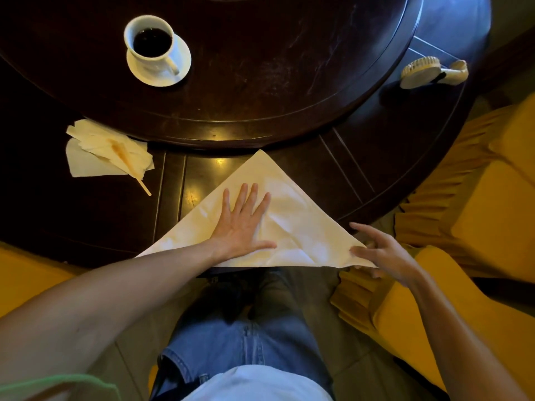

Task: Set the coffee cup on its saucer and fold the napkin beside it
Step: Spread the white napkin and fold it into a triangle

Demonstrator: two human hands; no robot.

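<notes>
Head view: coffee cup (pixel 152 43) sits on its saucer (pixel 179 65) at eleven o'clock on the tabletop (pixel 260 68). Left hand (pixel 243 224) presses flat, fingers spread, on the triangular napkin (pixel 289 215); right hand (pixel 385 253) pinches its four-o'clock corner.

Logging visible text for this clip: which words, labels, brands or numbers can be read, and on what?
None can be read.
Coffee cup and saucer: plain white, no print.
Napkin: plain, no lettering.
Crumpled tissues: stained, no text.
Brush: no readable mark.
</notes>
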